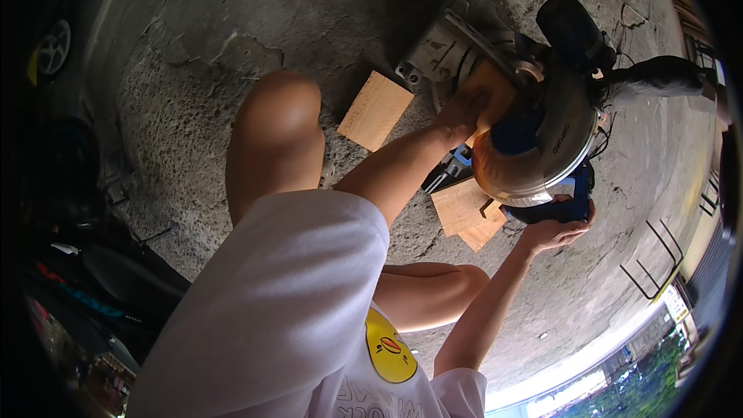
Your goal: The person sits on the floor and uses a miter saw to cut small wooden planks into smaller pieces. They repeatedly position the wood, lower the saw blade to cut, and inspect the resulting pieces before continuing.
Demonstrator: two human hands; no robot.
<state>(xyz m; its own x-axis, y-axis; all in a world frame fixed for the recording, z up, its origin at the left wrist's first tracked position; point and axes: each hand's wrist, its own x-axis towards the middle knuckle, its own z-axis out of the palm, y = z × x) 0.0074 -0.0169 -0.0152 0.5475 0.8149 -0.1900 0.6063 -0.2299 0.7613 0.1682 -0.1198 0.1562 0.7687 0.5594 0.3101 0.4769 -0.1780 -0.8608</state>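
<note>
A miter saw [557, 139] with a dark blue body and a clear rounded blade guard stands on the floor ahead of me, to the right. My left hand [463, 111] holds a reddish-brown wooden board [498, 97] on the saw's metal base [437, 50], close by the blade guard; shade darkens its fingers. Around the saw's dark blue handle [574, 205] my right hand [561, 234] is closed, with part of its fingers hidden behind the handle. The blade itself cannot be made out behind the guard.
A loose wooden piece [375, 111] lies left of the saw, and more cut wood [457, 207] lies below it, near my right knee. Rough concrete floor [193, 70] surrounds us. A dark motorbike [116, 279] stands at left; a metal rack [654, 263] is at right.
</note>
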